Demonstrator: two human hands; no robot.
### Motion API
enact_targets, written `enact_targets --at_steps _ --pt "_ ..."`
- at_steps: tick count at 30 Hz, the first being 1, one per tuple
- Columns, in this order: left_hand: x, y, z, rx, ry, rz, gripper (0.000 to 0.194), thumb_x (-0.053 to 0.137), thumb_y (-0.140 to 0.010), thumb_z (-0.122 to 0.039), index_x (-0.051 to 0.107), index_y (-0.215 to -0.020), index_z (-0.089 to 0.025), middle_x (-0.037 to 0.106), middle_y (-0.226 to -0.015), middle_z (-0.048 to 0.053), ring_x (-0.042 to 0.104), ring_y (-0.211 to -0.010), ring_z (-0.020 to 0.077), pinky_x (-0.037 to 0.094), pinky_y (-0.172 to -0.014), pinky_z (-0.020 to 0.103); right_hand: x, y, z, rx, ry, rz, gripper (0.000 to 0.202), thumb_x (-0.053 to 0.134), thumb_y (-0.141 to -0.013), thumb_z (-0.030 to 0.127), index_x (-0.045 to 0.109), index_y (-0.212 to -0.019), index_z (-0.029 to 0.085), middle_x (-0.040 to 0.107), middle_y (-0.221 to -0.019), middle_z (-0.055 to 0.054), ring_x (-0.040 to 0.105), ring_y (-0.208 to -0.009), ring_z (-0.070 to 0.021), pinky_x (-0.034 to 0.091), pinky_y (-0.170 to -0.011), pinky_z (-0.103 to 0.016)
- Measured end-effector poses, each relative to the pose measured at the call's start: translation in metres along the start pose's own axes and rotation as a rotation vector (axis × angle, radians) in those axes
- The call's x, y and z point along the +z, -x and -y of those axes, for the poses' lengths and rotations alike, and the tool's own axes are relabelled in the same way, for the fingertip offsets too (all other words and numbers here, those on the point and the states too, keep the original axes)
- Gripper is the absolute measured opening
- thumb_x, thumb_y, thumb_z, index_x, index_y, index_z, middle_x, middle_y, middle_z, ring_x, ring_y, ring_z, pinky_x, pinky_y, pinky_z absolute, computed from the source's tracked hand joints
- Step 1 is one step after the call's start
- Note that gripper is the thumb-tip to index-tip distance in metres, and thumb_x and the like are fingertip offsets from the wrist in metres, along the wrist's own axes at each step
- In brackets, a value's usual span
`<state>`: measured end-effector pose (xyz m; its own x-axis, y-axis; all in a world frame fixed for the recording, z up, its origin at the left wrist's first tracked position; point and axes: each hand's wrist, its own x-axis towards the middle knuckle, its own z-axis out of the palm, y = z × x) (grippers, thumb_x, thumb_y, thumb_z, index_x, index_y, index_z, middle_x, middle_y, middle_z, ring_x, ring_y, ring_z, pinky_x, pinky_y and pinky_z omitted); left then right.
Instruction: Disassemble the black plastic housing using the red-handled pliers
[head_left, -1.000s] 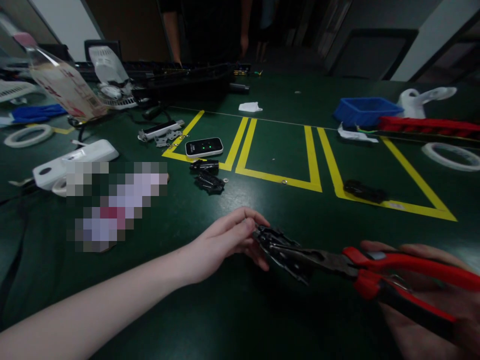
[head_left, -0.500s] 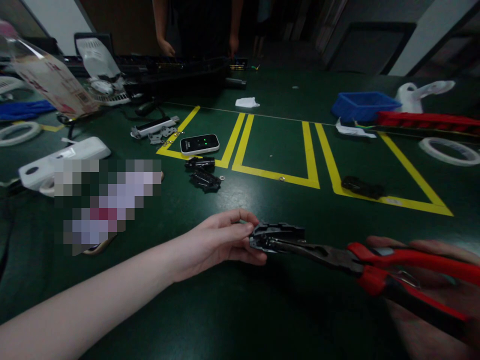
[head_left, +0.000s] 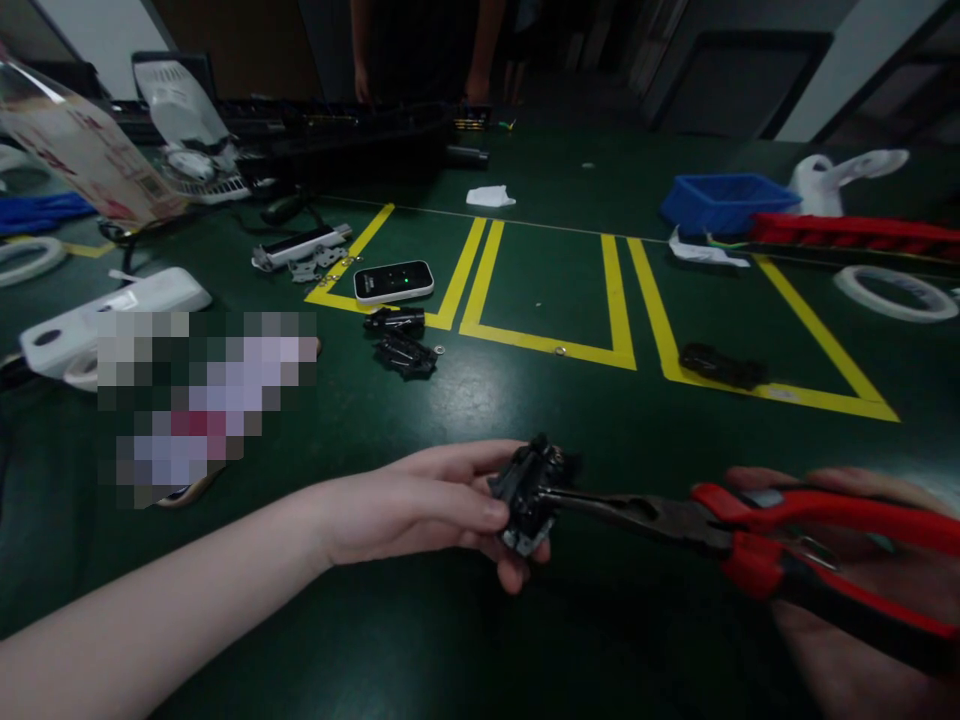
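Observation:
Between the thumb and fingers of my left hand (head_left: 442, 510) is a small black plastic part (head_left: 529, 500), held above the green table and tilted. My right hand (head_left: 877, 590) is closed around the red and black handles of long-nose pliers (head_left: 697, 525). The pliers' jaw tips reach the side of the black part; whether they pinch a piece of it I cannot make out. Beyond my left hand, two similar black parts, one upper (head_left: 395, 320) and one lower (head_left: 406, 355), lie on the table with a small metal ring (head_left: 439, 350) beside them.
Yellow tape (head_left: 547, 345) marks bays on the table. A black-topped device (head_left: 394, 282), another black part (head_left: 721, 367), a blue bin (head_left: 727, 205), a red strip (head_left: 855, 235) and a tape roll (head_left: 896, 292) lie around. A person (head_left: 420, 50) stands across the table.
My left hand has turned the black part from lying lengthwise along the pliers to a more upright tilt. The pliers' tips stay at the part, and my right hand has barely moved.

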<state>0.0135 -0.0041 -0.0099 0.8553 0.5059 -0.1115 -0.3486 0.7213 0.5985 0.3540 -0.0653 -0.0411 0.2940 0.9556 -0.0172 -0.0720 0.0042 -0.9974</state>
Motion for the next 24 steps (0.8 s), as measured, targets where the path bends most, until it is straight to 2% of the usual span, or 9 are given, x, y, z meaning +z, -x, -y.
enact_targets --at_steps 4,6,9,12,15,17,18,20,24 --pt "0.004 0.002 -0.002 -0.007 -0.093 -0.066 0.074 0.075 -0.087 -0.013 0.041 -0.151 -0.032 0.069 -0.108 0.006 0.072 -0.089 0.0129 0.056 -0.081 0.025 0.007 0.004 0.008 -0.002 -0.003 0.003 0.068 0.089 -0.044 0.036 0.067 -0.108 0.041 0.074 -0.111 -0.002 0.064 -0.116 -0.0413 0.06 -0.094 -0.057" --pt "0.007 0.003 -0.003 -0.026 -0.142 -0.102 0.081 0.077 -0.084 -0.01 0.038 -0.151 -0.034 0.069 -0.107 0.004 0.072 -0.088 0.0129 0.055 -0.08 0.025 0.018 0.009 0.014 0.011 0.009 -0.007 0.066 0.088 -0.048 0.038 0.067 -0.11 0.041 0.073 -0.114 -0.002 0.064 -0.116 -0.0402 0.062 -0.091 -0.054" --pt "0.011 0.003 -0.004 -0.007 -0.284 -0.184 0.077 0.08 -0.078 -0.006 0.045 -0.142 -0.03 0.067 -0.112 0.002 0.07 -0.096 0.0139 0.053 -0.09 0.029 0.033 0.015 0.022 0.063 0.066 -0.057 0.056 0.084 -0.061 0.049 0.067 -0.113 0.038 0.071 -0.121 -0.003 0.065 -0.116 -0.0365 0.066 -0.083 -0.045" --pt "0.013 0.004 -0.004 0.035 -0.478 -0.262 0.076 0.086 -0.073 -0.012 0.049 -0.136 -0.032 0.063 -0.127 0.003 0.064 -0.115 0.0183 0.046 -0.104 0.034 0.042 0.02 0.027 0.049 0.066 -0.067 0.055 0.079 -0.065 0.063 0.068 -0.112 0.037 0.071 -0.12 -0.003 0.066 -0.115 -0.0346 0.067 -0.078 -0.041" --pt "0.017 0.005 -0.003 0.051 -0.718 -0.364 0.079 0.093 -0.066 -0.026 0.051 -0.133 -0.033 0.058 -0.134 0.003 0.055 -0.128 0.0253 0.043 -0.109 0.04 0.043 0.023 0.028 0.05 0.054 -0.024 0.052 0.081 -0.066 0.057 0.067 -0.112 0.04 0.071 -0.12 -0.002 0.069 -0.109 -0.0336 0.067 -0.076 -0.041" --pt "0.021 0.004 -0.003 0.039 -0.871 -0.437 0.081 0.093 -0.064 -0.036 0.05 -0.133 -0.03 0.057 -0.134 0.005 0.053 -0.128 0.0288 0.042 -0.11 0.045 0.043 0.022 0.028 0.061 0.059 -0.007 0.053 0.082 -0.065 0.053 0.066 -0.114 0.04 0.071 -0.122 -0.002 0.069 -0.108 -0.0337 0.066 -0.077 -0.042" --pt "0.023 0.004 -0.003 0.032 -0.928 -0.46 0.081 0.092 -0.065 -0.039 0.05 -0.133 -0.028 0.057 -0.134 0.006 0.054 -0.126 0.0298 0.042 -0.109 0.047 0.043 0.02 0.027 0.023 0.053 -0.019 0.055 0.082 -0.064 0.056 0.067 -0.114 0.04 0.071 -0.121 -0.002 0.07 -0.106 -0.0332 0.067 -0.073 -0.04" --pt "0.025 0.002 -0.002 0.047 -1.01 -0.471 0.08 0.089 -0.068 -0.042 0.048 -0.134 -0.024 0.057 -0.133 0.009 0.055 -0.122 0.0304 0.044 -0.107 0.047 0.044 0.017 0.025 0.078 0.075 -0.028 0.06 0.082 -0.062 0.059 0.067 -0.116 0.037 0.07 -0.124 -0.004 0.068 -0.112 -0.0351 0.067 -0.075 -0.041" --pt "0.023 0.0 -0.001 0.172 -1.168 -0.418 0.08 0.085 -0.074 -0.044 0.047 -0.14 -0.021 0.057 -0.133 0.011 0.056 -0.119 0.0291 0.045 -0.102 0.041 0.048 0.016 0.021 0.102 0.081 -0.035 0.067 0.082 -0.059 0.064 0.067 -0.118 0.036 0.07 -0.122 -0.006 0.068 -0.109 -0.0362 0.066 -0.077 -0.042"
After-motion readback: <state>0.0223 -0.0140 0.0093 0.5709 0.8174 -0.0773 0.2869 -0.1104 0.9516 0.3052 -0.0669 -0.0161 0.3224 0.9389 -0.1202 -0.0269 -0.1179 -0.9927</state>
